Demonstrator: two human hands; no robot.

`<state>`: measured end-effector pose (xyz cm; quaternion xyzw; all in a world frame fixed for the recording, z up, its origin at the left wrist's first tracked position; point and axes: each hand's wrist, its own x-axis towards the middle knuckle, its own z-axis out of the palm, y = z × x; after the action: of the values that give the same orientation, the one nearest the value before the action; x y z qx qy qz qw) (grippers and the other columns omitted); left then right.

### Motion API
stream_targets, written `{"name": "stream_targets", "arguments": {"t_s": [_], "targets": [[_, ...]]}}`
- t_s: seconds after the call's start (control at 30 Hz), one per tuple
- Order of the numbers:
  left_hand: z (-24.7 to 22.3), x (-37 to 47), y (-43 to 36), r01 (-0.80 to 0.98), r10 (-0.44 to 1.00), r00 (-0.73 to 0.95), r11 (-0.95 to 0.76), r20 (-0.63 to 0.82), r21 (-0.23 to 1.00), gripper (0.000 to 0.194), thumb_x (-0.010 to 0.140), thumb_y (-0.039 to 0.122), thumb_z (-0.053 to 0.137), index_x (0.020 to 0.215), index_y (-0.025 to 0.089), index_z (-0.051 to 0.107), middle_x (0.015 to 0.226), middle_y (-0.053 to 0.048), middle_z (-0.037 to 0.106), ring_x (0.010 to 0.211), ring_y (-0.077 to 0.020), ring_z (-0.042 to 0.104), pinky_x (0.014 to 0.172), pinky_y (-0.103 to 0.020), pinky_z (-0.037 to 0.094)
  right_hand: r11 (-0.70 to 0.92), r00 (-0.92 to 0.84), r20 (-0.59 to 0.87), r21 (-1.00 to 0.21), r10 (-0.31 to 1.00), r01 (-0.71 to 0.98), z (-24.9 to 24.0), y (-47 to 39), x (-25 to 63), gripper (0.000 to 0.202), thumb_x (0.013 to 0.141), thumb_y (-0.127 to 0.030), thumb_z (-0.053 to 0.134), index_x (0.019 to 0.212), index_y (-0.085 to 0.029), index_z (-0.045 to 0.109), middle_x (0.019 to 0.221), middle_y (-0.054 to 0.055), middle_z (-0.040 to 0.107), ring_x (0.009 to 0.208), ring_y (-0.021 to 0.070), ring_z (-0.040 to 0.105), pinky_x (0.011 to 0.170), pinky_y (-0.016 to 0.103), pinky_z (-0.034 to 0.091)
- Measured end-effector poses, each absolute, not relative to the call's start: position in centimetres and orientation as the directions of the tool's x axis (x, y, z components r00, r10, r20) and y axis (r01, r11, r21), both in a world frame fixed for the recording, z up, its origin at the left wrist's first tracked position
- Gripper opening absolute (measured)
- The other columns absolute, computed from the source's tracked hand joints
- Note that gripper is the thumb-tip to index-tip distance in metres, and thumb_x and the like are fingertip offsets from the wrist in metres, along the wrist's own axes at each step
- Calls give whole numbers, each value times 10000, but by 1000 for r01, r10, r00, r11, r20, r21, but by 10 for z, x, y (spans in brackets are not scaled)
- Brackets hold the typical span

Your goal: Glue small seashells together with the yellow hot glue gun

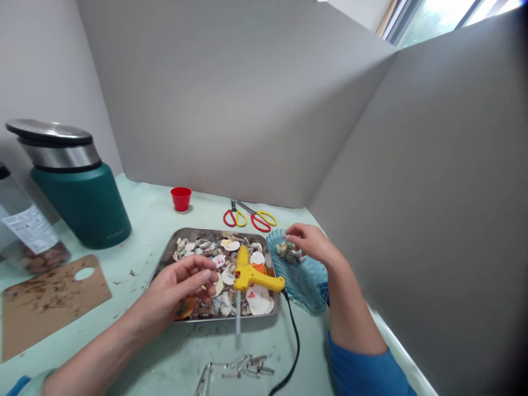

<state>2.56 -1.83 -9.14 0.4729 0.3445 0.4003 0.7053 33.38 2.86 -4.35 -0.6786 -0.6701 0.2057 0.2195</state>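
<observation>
My left hand (187, 283) hovers over the left side of a metal tray (163, 258) filled with seashells and cut white paper-like pieces. Its fingers are loosely bent and apart, with nothing seen between them. A yellow hot glue gun (247, 275) lies across the shells, its clear glue stick (238, 319) jutting over the tray's near rim. At the right, my right hand (309, 240) is above a blue shell-shaped dish (303, 283), close to a small heap of greenish snail shells (289, 253). Its fingertips are drawn together; whatever is in them is too small to make out.
Two pairs of scissors (251, 215) and a red cup (181, 199) stand behind the tray. Safety pins (247, 366) and a black cord (296, 335) lie in front. Leftward are a green canister (82, 203), a clear jar (33, 231) and a brown board (53, 302).
</observation>
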Motion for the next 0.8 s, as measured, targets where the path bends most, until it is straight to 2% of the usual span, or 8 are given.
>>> {"name": "stream_targets", "arguments": {"t_s": [0.07, 0.23, 0.43, 0.6, 0.67, 0.73, 0.8], "targets": [[-91, 26, -18, -226, 886, 450, 230, -108, 947, 144, 782, 304, 635, 873, 194, 615, 801, -29, 630, 642, -121, 570, 600, -251, 475, -42, 40, -15, -496, 999, 867, -58, 40, 341, 133, 854, -245, 546, 905, -145, 617, 778, 25, 638, 646, 137, 618, 581, 261, 495], [-91, 27, -18, -220, 882, 454, 246, -124, 944, 163, 756, 306, 658, 860, 187, 616, 797, -32, 624, 621, -123, 562, 567, -253, 473, -63, 46, -57, -332, 997, 941, -77, 66, 344, 280, 896, -293, 531, 1137, -151, 542, 1122, 76, 578, 928, 195, 597, 778, 395, 508], [-93, 26, -18, -218, 871, 476, 254, -125, 942, 153, 772, 310, 645, 867, 197, 607, 809, -26, 622, 624, -114, 555, 556, -238, 458, -48, 27, -104, -204, 994, 978, -79, 82, 344, 285, 894, -287, 534, 1149, -160, 540, 1150, 80, 567, 956, 205, 590, 796, 403, 502], [-88, 26, -20, -215, 870, 482, 230, -102, 949, 149, 770, 317, 643, 841, 190, 610, 781, -20, 618, 607, -110, 548, 552, -231, 447, -34, 32, -16, -186, 999, 982, -64, 71, 338, 280, 896, -293, 529, 1139, -157, 545, 1142, 81, 572, 956, 205, 588, 803, 409, 495], [-86, 26, -21, -200, 871, 477, 233, -113, 952, 155, 762, 322, 648, 830, 187, 612, 782, -24, 625, 605, -113, 548, 550, -231, 445, 3, 3, 30, -208, 1000, 978, -54, 55, 330, 253, 906, -290, 503, 1104, -147, 565, 1069, 76, 608, 928, 197, 595, 804, 391, 476], [-84, 27, -21, -202, 879, 462, 233, -118, 951, 159, 755, 328, 651, 812, 184, 613, 780, -25, 631, 596, -113, 547, 550, -234, 448, 94, -85, 46, -257, 995, 962, -44, 31, 317, 230, 925, -274, 440, 1048, -173, 607, 950, 52, 658, 840, 160, 609, 761, 296, 454], [-85, 27, -21, -231, 895, 432, 229, -111, 946, 162, 749, 334, 653, 792, 183, 612, 763, -16, 631, 583, -107, 546, 542, -229, 449, 205, -203, 40, -307, 978, 929, -38, 5, 301, 234, 922, -331, 430, 990, -234, 632, 902, -2, 670, 788, 133, 609, 697, 239, 435]]}}
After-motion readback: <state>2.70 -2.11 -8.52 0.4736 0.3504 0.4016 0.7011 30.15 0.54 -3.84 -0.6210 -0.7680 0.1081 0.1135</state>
